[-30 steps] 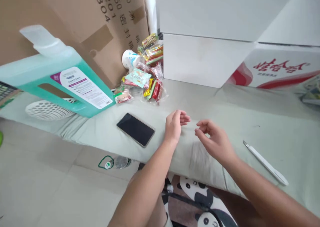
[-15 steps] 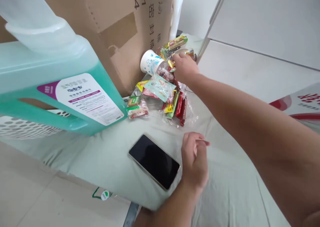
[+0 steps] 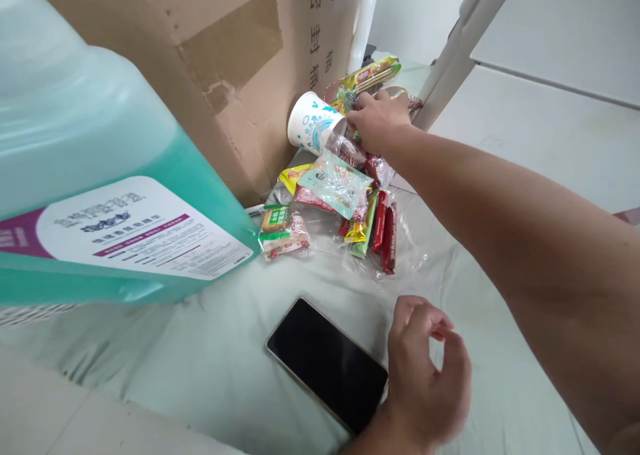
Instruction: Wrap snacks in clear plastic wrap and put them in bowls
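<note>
My right hand [image 3: 383, 121] reaches into the far end of a pile of wrapped snacks, touching the packs with bent fingers that look apart; some fingertips are hidden. Beside it a white paper cup [image 3: 313, 123] with blue print lies on its side. A yellow-green snack pack [image 3: 373, 75] lies just beyond the fingers. Nearer lie a pale blue sachet [image 3: 337, 181], red wrapped bars [image 3: 387, 235] and a green-and-white packet [image 3: 283, 228]. My left hand [image 3: 430, 368] is closed in a pinch beside a black smartphone [image 3: 327, 361]; whatever is between its fingertips is hidden.
A large jug of green liquid [image 3: 165, 141] with a white label stands at the left. Behind it rises a cardboard box [image 3: 240, 121]. White panels [image 3: 560, 115] border the right side. Pale green cloth [image 3: 210, 348] covers the surface.
The view has moved closer to the pile. My right hand stays among the far snacks, its fingers shifted slightly. The thin reddish-tipped piece at my left fingertips no longer shows.
</note>
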`<state>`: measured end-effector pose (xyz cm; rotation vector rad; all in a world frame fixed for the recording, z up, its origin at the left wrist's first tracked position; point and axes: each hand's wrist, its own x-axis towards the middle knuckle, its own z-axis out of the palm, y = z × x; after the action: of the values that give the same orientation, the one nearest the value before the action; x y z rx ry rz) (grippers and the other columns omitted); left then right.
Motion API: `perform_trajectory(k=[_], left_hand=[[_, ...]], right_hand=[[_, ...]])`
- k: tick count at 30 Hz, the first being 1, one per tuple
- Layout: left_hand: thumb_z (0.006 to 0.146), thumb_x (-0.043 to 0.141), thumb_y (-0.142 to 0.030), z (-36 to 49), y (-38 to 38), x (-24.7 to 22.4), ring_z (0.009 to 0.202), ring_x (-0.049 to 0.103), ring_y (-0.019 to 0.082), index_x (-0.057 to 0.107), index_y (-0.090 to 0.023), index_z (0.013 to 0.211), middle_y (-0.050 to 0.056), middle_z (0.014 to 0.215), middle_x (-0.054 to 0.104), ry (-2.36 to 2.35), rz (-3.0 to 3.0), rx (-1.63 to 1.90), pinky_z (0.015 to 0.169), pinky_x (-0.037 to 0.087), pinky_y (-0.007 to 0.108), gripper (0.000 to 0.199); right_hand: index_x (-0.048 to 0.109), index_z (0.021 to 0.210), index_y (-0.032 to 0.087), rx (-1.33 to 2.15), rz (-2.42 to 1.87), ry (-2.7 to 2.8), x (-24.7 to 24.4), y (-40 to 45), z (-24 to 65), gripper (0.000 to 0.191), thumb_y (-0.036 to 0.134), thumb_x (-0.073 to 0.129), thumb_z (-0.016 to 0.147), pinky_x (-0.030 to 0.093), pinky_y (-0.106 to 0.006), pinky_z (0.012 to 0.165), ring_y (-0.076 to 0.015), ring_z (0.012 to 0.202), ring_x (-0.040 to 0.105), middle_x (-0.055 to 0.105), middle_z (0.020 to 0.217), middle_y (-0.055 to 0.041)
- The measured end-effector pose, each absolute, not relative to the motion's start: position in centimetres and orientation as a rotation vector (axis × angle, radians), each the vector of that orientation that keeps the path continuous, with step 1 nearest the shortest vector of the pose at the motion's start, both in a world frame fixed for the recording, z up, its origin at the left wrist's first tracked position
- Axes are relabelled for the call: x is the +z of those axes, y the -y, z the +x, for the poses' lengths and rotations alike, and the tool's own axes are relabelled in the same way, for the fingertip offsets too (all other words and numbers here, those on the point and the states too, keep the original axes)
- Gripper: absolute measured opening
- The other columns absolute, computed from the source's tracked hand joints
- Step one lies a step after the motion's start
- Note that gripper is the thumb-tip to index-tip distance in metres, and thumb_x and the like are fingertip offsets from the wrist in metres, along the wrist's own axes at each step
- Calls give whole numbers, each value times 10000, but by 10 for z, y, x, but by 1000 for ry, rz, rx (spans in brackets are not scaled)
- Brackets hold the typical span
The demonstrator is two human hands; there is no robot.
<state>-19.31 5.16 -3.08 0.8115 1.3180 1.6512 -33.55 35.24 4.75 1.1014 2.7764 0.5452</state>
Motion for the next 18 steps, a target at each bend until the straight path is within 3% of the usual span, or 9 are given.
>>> perform_trajectory(k=[3,7,15,18], left_hand=[[900,542,-211,-194,-50,-32,877,615,208,568,-203,833,86,936,577,-1320,802,1654,788,555,350,72],[888,551,-202,-196,-50,-31,865,615,213,554,-205,813,87,927,572,-1311,776,1638,782,555,360,75],[910,540,-253,-196,-52,-30,844,601,202,530,-202,785,77,898,556,-1312,786,1649,767,540,351,135],[906,548,-241,-197,-54,-29,839,603,198,542,-201,792,79,910,559,-1313,785,1660,774,546,352,121]], right_hand=[[696,1226,218,538,1107,-2863,43,-351,-335,325,98,605,938,400,-648,1066,-371,1316,542,618,1370,-146],[649,1336,224,490,1103,-2909,41,-348,-334,401,99,551,968,379,-634,1092,-332,1296,544,607,1362,-145],[747,1122,52,458,1183,-2871,39,-349,-341,285,103,515,963,345,-552,1088,-310,1379,507,619,1387,-167],[741,1014,10,445,1205,-2899,34,-350,-340,364,135,400,1017,356,-544,1068,-307,1356,542,646,1338,-178]])
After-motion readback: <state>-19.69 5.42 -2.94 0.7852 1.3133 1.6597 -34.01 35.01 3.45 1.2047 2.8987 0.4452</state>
